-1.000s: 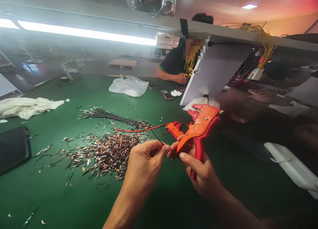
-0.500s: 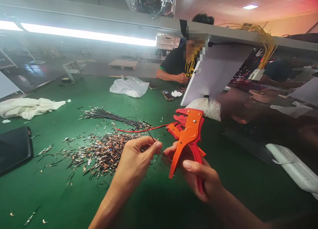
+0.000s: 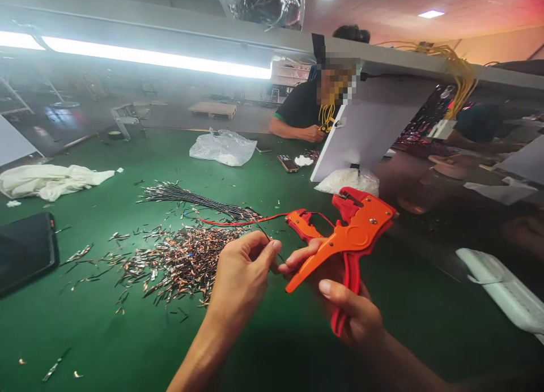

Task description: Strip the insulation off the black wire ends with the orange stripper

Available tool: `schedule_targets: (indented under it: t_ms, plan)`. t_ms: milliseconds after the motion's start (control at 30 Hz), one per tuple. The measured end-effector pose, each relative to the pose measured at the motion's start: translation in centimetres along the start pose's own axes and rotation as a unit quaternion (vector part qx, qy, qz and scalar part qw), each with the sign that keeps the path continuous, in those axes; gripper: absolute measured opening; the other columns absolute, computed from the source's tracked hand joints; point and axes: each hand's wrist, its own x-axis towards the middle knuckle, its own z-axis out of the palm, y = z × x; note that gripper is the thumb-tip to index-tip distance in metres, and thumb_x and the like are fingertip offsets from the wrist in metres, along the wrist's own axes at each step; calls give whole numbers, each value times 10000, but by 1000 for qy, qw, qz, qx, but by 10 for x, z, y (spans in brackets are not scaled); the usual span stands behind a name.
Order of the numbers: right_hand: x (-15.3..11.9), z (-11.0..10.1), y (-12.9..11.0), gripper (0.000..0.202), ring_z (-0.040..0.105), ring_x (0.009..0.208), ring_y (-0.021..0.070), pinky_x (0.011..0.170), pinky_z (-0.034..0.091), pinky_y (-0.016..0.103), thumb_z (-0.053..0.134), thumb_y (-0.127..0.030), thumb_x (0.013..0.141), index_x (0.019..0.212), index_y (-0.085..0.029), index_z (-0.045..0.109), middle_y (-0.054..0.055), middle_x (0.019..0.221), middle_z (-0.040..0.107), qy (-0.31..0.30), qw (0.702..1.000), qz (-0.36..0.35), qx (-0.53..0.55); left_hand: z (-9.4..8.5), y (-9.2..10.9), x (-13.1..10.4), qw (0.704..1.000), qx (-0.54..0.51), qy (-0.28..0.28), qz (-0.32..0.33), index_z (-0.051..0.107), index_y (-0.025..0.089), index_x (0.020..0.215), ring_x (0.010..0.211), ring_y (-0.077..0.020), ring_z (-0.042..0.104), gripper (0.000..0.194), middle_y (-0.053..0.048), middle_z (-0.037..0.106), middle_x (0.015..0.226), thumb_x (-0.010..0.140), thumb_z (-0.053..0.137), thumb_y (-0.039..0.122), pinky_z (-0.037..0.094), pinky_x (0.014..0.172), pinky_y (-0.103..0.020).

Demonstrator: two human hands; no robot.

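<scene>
A thin black wire is pinched between the thumb and forefinger of my left hand, in front of the scrap pile. My right hand is closed around the red lower handle of an orange and red wire stripper, whose jaws point up and away. Its fingertips reach past the orange handle to the wire's near end, close to my left fingers. Behind it, a second orange wire stripper lies on the table. A bundle of black wires with bared ends rests beyond the hands.
Stripped wire scraps are heaped left of my hands on the green table. A phone lies at far left near a white cloth. A plastic bag sits farther back. Across the table, a co-worker handles yellow wires.
The wire stripper in my right hand has tilted over to the right, its jaws swinging that way. My right fingertips have come up to the wire; my left hand has shifted slightly right.
</scene>
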Motion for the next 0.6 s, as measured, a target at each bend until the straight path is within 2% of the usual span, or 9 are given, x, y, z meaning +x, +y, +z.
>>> schedule_targets:
  t_ms: [100, 267, 433, 533, 600]
  plan:
    - [0, -1, 1, 327, 676, 1056, 311, 995, 471, 520, 619, -204, 823, 1146, -249, 598, 70, 1006, 748, 3, 1000, 12, -17, 1, -1, 1, 1000, 0, 0, -4, 535, 200, 508, 371, -90, 398, 337, 39, 508, 419, 810, 613, 327, 274, 391, -211]
    - [0, -2, 5, 275, 693, 977, 299, 957, 498, 516, 631, -234, 827, 1098, -256, 591, 58, 1009, 738, -7, 999, 22, -22, 2, -5, 1, 1000, -3, 19, 2, 529, 206, 534, 389, -94, 410, 313, 45, 481, 434, 820, 602, 312, 300, 398, -209]
    - [2, -3, 12, 272, 677, 995, 304, 937, 516, 510, 642, -226, 814, 1081, -248, 597, 70, 1006, 734, -24, 998, 41, -31, 6, -10, 2, 999, -8, 22, 26, 408, 208, 507, 450, -90, 384, 364, 60, 367, 481, 810, 598, 281, 322, 421, -193]
    - [1, -4, 15, 287, 674, 1010, 293, 955, 513, 477, 645, -208, 787, 1069, -255, 623, 58, 980, 737, -9, 997, 67, -22, 10, -11, 1, 999, -9, 20, 37, 333, 207, 507, 458, -80, 327, 390, 65, 319, 506, 799, 588, 241, 302, 411, -182]
    - [-2, -5, 18, 294, 676, 1000, 286, 960, 512, 455, 639, -206, 774, 1063, -257, 637, 51, 981, 736, 7, 996, 83, -25, 11, -11, 1, 999, -11, 21, 38, 341, 206, 515, 450, -77, 329, 379, 65, 349, 506, 804, 584, 232, 303, 408, -183]
